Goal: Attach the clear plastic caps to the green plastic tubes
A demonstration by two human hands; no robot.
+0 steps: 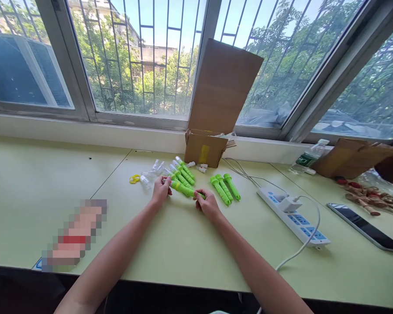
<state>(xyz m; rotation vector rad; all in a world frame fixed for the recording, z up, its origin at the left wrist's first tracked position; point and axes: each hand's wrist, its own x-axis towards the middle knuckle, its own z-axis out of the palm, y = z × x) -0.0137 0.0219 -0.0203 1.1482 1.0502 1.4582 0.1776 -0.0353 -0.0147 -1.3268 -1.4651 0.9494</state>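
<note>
A bright green ridged plastic tube (183, 189) is held slantwise between both hands over the table. My left hand (161, 190) is closed around its upper-left end, where a pale clear part partly shows. My right hand (208, 203) pinches the lower-right end, and the fingers hide some of it. Just behind lie several similar green tubes with clear tips (183, 173), side by side. To the right of my right hand are three green tubes without clear tips (220, 190). Loose clear plastic caps (145, 181) lie left of my left hand, beside yellow rings (134, 179).
An open cardboard box (201, 148) stands against the window, small white pieces (202, 168) before it. On the right are a power strip (294, 218) with a cable, a phone (367, 226), a water bottle (309, 156) and wooden pieces (367, 196). A blurred patch (77, 233) covers something left.
</note>
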